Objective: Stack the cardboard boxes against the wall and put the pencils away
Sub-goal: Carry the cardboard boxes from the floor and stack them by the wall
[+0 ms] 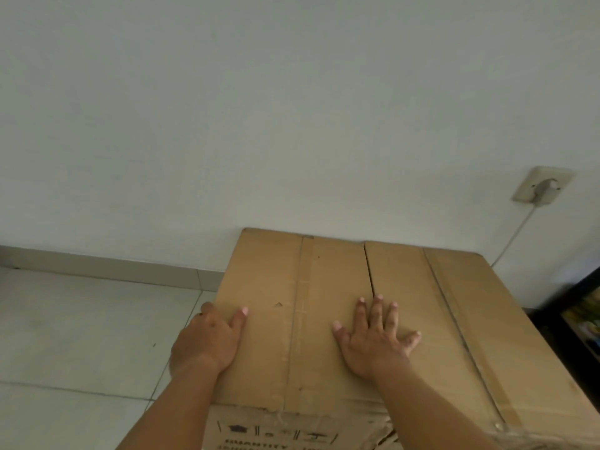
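The cardboard box (328,280) occupied the 5 o'clock part of the head view, closed top up. Its far edge lay at the wall (259,125); contact could not be confirmed.

The left hand (207,339) held the box's 9 o'clock edge. The thumb lay on the top panel and the fingers turned down over the side, a hold suited to steering the box sideways.

The right hand (376,342) lay flat on the top panel beside the centre seam, fingers straight and spread, grasping nothing. This probably steadied the flaps.

The box stood on the tiled floor (81,319). A wall socket (542,185) at 2 o'clock carried a plug, and its cable (513,238) ran down behind the box. No pencils were in view.
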